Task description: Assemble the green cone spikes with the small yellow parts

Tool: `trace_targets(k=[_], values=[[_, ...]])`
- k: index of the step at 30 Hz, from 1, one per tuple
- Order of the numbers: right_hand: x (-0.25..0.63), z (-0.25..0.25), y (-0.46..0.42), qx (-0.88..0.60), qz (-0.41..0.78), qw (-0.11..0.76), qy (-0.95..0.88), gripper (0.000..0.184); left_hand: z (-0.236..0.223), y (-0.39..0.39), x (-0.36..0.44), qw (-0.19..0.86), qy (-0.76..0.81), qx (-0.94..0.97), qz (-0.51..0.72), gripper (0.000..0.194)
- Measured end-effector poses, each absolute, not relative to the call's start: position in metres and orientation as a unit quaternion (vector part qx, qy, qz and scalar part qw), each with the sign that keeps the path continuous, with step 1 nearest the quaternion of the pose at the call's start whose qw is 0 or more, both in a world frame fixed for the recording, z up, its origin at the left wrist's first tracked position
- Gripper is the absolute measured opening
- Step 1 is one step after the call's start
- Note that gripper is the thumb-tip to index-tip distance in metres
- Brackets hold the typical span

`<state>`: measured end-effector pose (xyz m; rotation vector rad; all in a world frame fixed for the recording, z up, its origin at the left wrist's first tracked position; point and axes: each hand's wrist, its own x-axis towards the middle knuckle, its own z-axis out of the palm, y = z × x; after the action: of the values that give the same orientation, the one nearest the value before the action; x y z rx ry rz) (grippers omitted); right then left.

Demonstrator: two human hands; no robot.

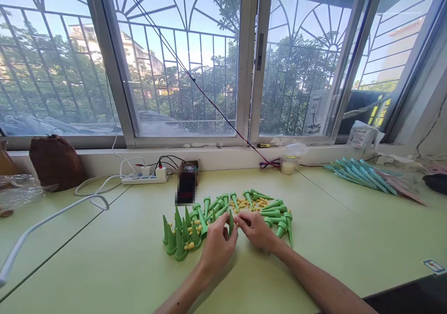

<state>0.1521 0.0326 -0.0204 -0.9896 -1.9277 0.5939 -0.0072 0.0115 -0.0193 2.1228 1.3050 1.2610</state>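
My left hand [219,242] is closed around a green plastic watering spike [231,221], its point upward. Fingertips of my right hand [256,230] pinch a small yellow valve piece [237,224] against the side of that spike; whether it sits in the spike I cannot tell. Left of my hands stands a group of upright green spikes [179,246], several with yellow valves [189,246] on their sides. Behind and to the right, more green spikes [279,214] lie in an arc around a pile of loose yellow valves [259,203].
A power strip [145,179] with cables and a small box [193,170] stand along the back. A white tube [52,221] crosses the left side. Further off are a brown pouch [57,163], a jar [288,164] and blue-green packets [363,174] on the pale table [342,249].
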Motion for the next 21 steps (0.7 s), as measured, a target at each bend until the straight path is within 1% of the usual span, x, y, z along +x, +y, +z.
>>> trace_targets(k=[21], values=[[0.1513, -0.0178, 0.0309, -0.399, 0.246, 0.430, -0.772, 0.039, -0.0163, 0.0106, -0.0073, 0.167, 0.459, 0.750, 0.446, 0.017]])
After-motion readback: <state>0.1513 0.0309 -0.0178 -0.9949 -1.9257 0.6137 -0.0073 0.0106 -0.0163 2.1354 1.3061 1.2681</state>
